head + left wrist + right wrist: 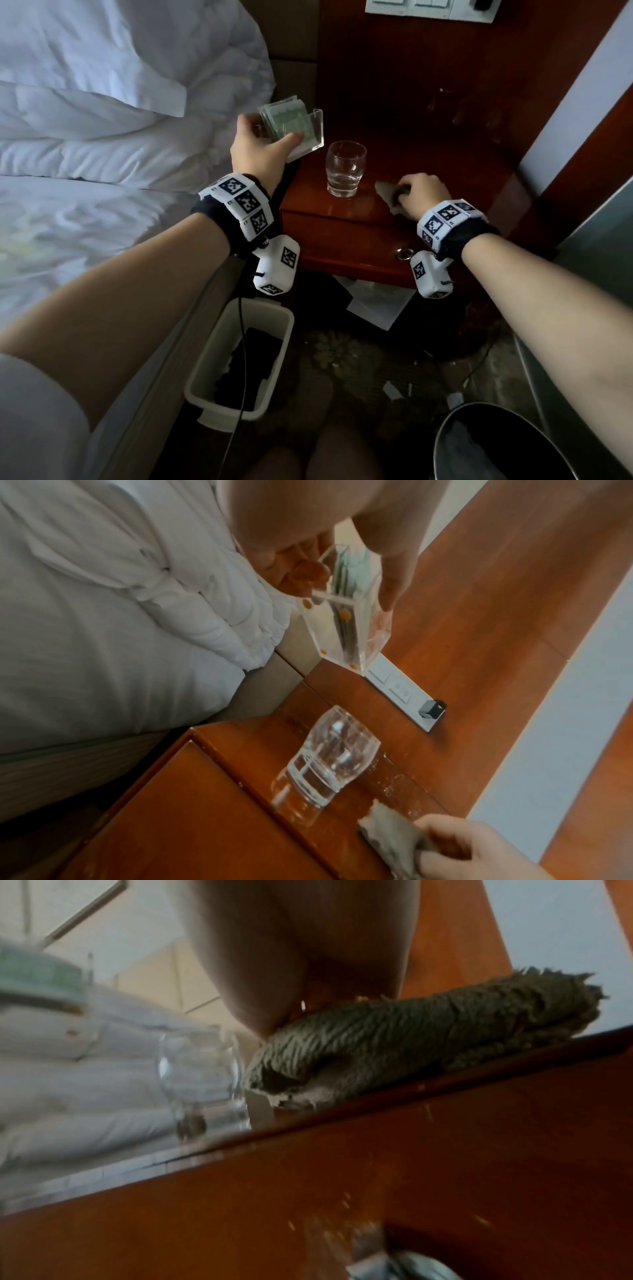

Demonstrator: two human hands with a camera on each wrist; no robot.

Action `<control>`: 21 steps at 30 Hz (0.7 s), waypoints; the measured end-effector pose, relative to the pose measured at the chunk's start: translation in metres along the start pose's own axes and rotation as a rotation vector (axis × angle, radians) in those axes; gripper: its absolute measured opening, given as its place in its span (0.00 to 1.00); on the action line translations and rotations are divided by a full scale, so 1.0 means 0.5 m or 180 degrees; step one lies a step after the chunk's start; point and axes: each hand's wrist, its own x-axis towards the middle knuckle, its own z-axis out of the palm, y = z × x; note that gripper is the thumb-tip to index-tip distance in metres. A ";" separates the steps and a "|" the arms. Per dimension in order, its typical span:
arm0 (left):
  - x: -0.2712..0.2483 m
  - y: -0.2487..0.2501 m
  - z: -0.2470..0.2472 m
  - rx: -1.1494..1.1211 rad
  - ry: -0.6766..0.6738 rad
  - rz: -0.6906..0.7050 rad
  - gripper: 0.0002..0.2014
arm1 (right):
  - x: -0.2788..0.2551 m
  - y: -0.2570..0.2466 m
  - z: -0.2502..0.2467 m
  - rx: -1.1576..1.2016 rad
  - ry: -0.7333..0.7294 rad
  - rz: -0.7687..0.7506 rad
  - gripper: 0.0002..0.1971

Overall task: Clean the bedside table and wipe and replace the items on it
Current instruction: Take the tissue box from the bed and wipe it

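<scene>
My left hand (263, 144) grips a clear acrylic holder (308, 133) of green-and-white packets (286, 118), lifted off the table's left edge; in the left wrist view the holder (346, 631) hangs between thumb and fingers. An empty drinking glass (345, 168) (329, 761) stands on the reddish wooden bedside table (445, 164). My right hand (423, 193) grips a grey-green cloth (388, 197) (428, 1039) pressed on the tabletop just right of the glass (202, 1085).
The bed with its white duvet (102, 137) lies to the left. A beige bin (239, 359) stands on the floor below, a dark round bin (496, 445) at lower right. A switch panel (428, 8) is on the wall behind. Papers (380, 301) lie under the table.
</scene>
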 end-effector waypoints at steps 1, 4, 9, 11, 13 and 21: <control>0.000 0.005 0.004 -0.0059 -0.0052 0.0021 0.26 | 0.005 0.003 -0.014 0.0263 0.0083 0.0140 0.15; -0.001 0.021 0.018 -0.0238 -0.0330 0.0048 0.26 | 0.016 0.014 -0.069 0.0977 0.0511 0.0371 0.11; -0.019 0.052 0.063 -0.0407 -0.0987 0.0088 0.25 | 0.022 0.006 -0.135 0.2137 0.0831 0.0290 0.10; -0.029 0.062 0.085 -0.0438 -0.1238 0.0128 0.27 | 0.014 -0.012 -0.147 0.2699 0.0822 0.0229 0.12; -0.040 0.072 0.104 -0.0456 -0.1496 0.0170 0.27 | 0.003 -0.034 -0.151 0.3192 0.0705 0.0175 0.13; -0.051 0.073 0.136 -0.0326 -0.1531 0.0245 0.26 | -0.021 -0.056 -0.138 0.3788 0.0559 0.0338 0.10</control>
